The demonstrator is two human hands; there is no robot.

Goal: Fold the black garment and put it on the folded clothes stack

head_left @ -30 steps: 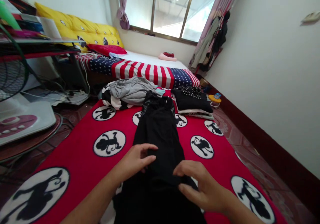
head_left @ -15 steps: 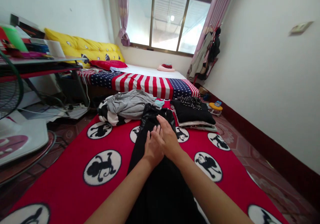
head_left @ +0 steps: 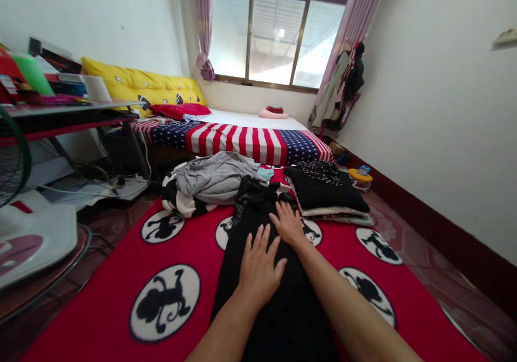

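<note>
The left hand (head_left: 258, 267) lies flat, fingers spread, palm down on the black garment (head_left: 266, 297). The right hand (head_left: 288, 224) rests flat on the same cloth just beyond it, fingers together and pointing toward the far end; neither hand pinches anything. The garment runs in a long strip down the middle of the red blanket (head_left: 121, 254), from the bottom edge up to a crumpled end near the grey pile (head_left: 214, 176).

The near end of the garment is cut off by the frame's lower edge, as are both forearms. Its far end is dark and creased, so its shape there is hard to make out. What sort of garment it is cannot be told.

To the right of it sits a folded stack (head_left: 327, 195), black on top. Behind lies a striped bed (head_left: 242, 138).

Half a second ago the hands were side by side and touching near the far end; now the left has drawn back toward the body and they lie apart.
</note>
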